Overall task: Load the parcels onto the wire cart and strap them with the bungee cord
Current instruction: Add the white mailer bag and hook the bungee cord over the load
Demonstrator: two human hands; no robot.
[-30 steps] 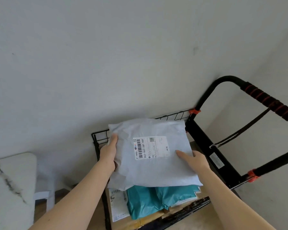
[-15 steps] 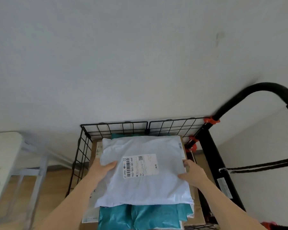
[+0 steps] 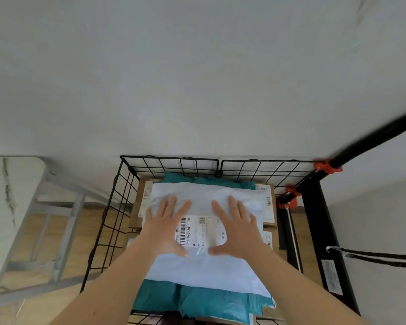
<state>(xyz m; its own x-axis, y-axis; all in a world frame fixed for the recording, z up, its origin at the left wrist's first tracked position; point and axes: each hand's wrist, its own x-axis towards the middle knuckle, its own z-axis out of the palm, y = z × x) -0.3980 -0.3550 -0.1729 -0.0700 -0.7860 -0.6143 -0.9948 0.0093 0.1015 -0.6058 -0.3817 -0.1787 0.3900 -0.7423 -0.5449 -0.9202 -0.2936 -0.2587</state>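
hands have slid from the edges of the white parcel onto its top: left hand and right hand spread flat, pressing it level in the wire cart; bungee cord waits at three o'clock.

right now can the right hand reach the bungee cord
Probably yes: the right hand lies flat on the white parcel, holding nothing, and the bungee cord is uncovered just past the cart frame.
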